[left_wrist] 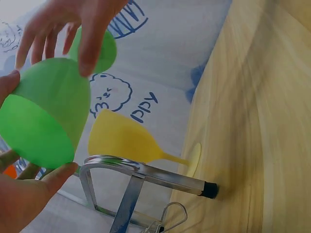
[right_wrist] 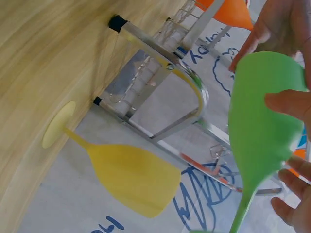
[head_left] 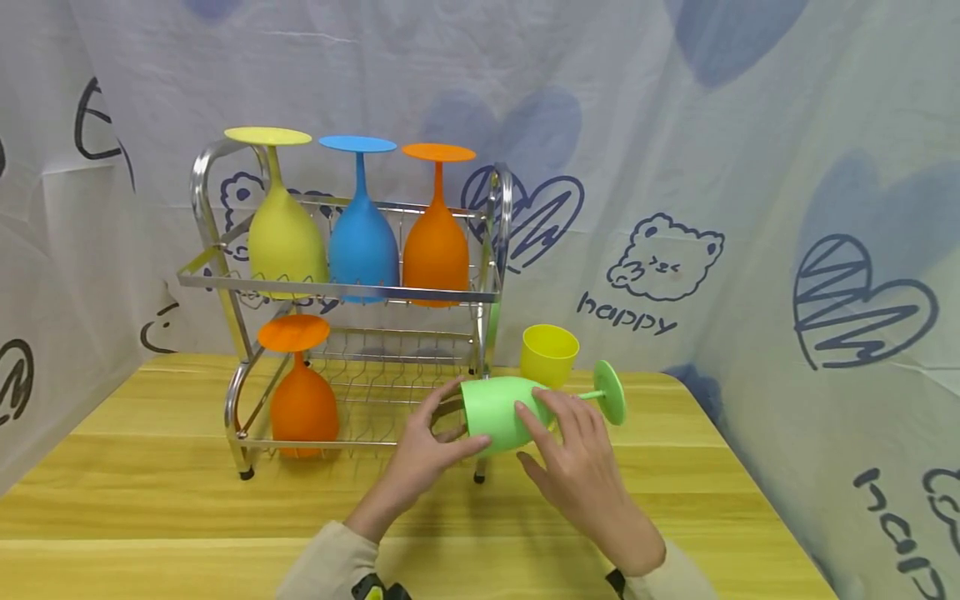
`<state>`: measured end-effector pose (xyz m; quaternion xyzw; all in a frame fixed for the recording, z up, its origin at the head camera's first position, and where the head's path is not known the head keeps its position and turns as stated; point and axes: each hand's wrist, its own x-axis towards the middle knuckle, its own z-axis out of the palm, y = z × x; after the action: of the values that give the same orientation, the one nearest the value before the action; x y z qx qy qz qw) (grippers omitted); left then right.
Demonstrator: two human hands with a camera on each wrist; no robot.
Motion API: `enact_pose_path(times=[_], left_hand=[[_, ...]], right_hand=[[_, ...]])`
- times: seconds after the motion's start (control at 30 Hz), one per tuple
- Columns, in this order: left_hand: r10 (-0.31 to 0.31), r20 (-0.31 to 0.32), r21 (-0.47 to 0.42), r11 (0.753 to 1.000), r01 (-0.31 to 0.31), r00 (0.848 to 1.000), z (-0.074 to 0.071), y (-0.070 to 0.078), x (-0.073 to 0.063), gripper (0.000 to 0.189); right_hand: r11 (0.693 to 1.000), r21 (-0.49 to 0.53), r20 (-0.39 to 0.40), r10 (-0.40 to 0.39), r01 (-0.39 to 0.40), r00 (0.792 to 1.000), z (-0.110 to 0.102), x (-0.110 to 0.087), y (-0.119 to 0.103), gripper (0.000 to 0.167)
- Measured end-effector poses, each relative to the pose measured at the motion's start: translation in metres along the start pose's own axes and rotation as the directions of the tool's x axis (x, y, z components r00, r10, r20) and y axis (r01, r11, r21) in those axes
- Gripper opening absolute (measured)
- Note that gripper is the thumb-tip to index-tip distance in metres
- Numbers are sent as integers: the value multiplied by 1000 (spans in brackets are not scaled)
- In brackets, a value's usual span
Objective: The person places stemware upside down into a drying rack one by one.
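Observation:
A green plastic goblet [head_left: 498,410] lies on its side in the air above the table, its mouth to the left and its foot to the right. My left hand [head_left: 431,450] holds it by the rim, thumb in front and fingers behind, as the left wrist view also shows. My right hand [head_left: 577,458] holds the bowl toward the stem, with fingertips on its surface and the fingers spread. Behind the green goblet stands a yellow goblet [right_wrist: 131,174], upright on its foot; the head view shows mainly its bowl.
Left of my hands stands a two-tier metal rack [head_left: 375,292]. Upside down on its top tier are a yellow-green goblet [head_left: 285,237], a blue goblet [head_left: 363,246] and an orange goblet [head_left: 437,250]. Another orange goblet [head_left: 303,408] sits inverted below. Printed cloth [head_left: 750,167] surrounds the wooden table [head_left: 150,500].

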<state>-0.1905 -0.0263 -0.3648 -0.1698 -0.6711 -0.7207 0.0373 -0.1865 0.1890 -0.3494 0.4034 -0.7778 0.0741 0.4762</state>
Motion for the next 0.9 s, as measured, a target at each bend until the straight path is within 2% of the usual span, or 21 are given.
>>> enact_pose_path(times=[0.1,0.2,0.27,0.3,0.33,0.37,0.4,0.43,0.47,0.53,0.57,0.6,0.63,0.7,0.77,0.83,0.9], left_hand=[[0,-40,-48,999,-2,999,-4,2,1,77],[6,-95,-49,999,-11,995,-7,4,1,76],[2,-121,-53,999,-9,993,-9,4,1,75],[-1,-126,-67,998,-8,992,-10,4,1,75],[-7,-125,-85,996,-4,992,-11,4,0,75],[-14,-121,-105,994,1,993,-11,4,-1,76],[-20,-112,-131,991,5,994,-11,4,-2,75],[-24,-99,-158,987,8,995,-11,4,-2,75],[-27,-86,-188,982,11,996,-10,5,-3,75],[-40,-62,-239,971,24,997,-9,6,-6,75],[-46,-51,-259,965,31,998,-8,7,-7,75],[-50,-42,-277,960,36,998,-7,7,-7,75],[-55,-35,-289,956,42,998,-7,8,-8,75],[-61,-26,-306,951,50,998,-6,10,-8,74],[-63,-21,-313,948,54,998,-4,11,-8,75],[-65,-18,-318,946,56,998,-4,12,-8,75],[-66,-18,-321,945,57,998,-3,12,-8,75]], right_hand=[[999,53,-66,9,-5,998,-4,-1,-3,53],[987,137,-99,99,-86,990,-5,-3,-5,36],[960,213,-85,202,-180,976,-5,-6,-8,35],[935,259,-61,267,-243,962,-5,-8,-11,32],[894,318,-22,341,-317,940,-5,-8,-13,30],[831,385,38,420,-401,907,-5,-9,-15,31],[743,456,119,495,-490,861,-6,-9,-17,35],[629,526,211,556,-572,804,-6,-8,-19,42],[499,582,302,600,-642,741,-7,-7,-20,50],[213,655,465,643,-725,609,-8,-3,-20,56],[84,678,525,641,-730,560,-9,-1,-19,60],[-25,699,567,629,-715,532,-9,1,-18,62],[-111,716,593,618,-690,516,-9,3,-17,64],[-234,744,617,600,-626,510,-8,8,-15,66],[-303,760,624,589,-575,514,-7,12,-15,66],[-333,771,622,579,-543,527,-6,16,-14,67],[-337,778,617,571,-530,542,-6,19,-14,68]])
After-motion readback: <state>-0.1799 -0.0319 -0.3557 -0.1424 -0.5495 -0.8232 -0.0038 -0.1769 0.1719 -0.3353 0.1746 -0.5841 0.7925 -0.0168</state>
